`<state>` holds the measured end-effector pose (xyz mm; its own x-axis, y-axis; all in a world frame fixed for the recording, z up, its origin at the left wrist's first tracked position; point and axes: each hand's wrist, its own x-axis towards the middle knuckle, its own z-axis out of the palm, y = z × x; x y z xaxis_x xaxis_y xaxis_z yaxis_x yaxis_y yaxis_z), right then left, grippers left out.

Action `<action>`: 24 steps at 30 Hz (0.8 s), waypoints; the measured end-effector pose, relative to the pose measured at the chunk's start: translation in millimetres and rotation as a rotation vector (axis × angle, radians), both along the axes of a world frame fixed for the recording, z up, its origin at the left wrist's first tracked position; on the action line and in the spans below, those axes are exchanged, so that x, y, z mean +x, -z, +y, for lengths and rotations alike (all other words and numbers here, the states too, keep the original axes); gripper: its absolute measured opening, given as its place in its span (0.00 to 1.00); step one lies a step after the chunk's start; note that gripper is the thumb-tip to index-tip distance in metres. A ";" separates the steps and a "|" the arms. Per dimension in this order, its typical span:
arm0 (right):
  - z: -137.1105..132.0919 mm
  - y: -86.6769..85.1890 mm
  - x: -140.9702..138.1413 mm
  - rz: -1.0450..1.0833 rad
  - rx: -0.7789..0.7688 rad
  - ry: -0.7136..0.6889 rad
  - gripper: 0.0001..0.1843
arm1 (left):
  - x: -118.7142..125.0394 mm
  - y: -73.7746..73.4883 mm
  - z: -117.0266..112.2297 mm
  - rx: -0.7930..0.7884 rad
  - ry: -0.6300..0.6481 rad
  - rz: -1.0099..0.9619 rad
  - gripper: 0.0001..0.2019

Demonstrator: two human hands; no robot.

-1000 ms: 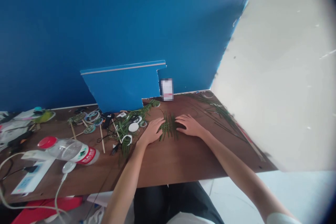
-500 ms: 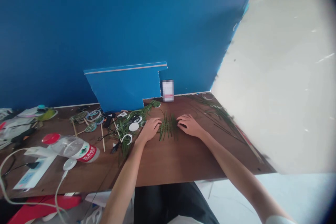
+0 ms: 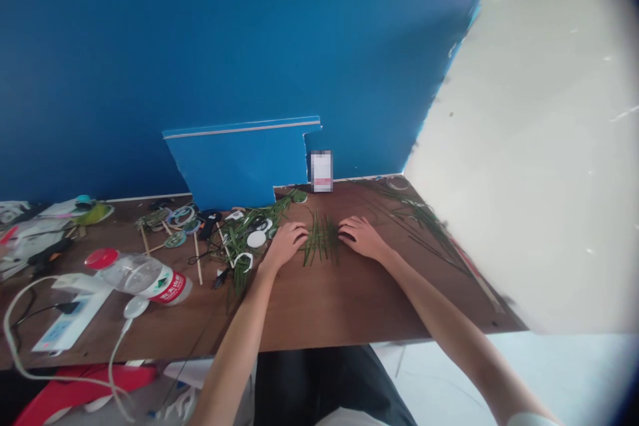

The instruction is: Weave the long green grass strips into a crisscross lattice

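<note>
A small lattice of narrow green leaf strips (image 3: 318,239) lies on the brown tabletop between my two hands, some strips running lengthwise and others crossing them. My left hand (image 3: 285,244) rests at its left edge, fingers bent and closed on the ends of the strips. On the opposite edge, my right hand (image 3: 363,237) has curled fingers and thumb drawn together at the strip ends. The fingertips are small and partly hidden, so the exact grip is hard to make out.
Loose green strips (image 3: 429,219) lie right; a tangled heap (image 3: 239,239) with tape rolls and sticks is left. A plastic bottle (image 3: 144,277) lies beside a power strip (image 3: 74,323). A blue panel (image 3: 239,163) and a pixelated white card (image 3: 322,171) stand at the back.
Both hands stay at the two sides of the woven strips with hardly any movement. The whole view has shifted very slightly.
</note>
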<state>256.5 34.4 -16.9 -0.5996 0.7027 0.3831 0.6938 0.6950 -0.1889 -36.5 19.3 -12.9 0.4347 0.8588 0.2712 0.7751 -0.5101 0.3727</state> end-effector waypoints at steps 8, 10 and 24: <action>-0.3 -1.7 0.2 0.000 -0.010 -0.006 0.14 | 0.4 -8.1 -4.7 -0.063 0.016 -0.041 0.10; 0.2 -1.4 0.1 0.000 -0.005 -0.004 0.14 | 0.6 -10.3 -6.7 -0.078 0.030 -0.031 0.10; 3.0 2.0 -0.8 0.023 -0.005 -0.030 0.13 | -2.7 -16.1 -10.9 -0.004 0.037 -0.013 0.07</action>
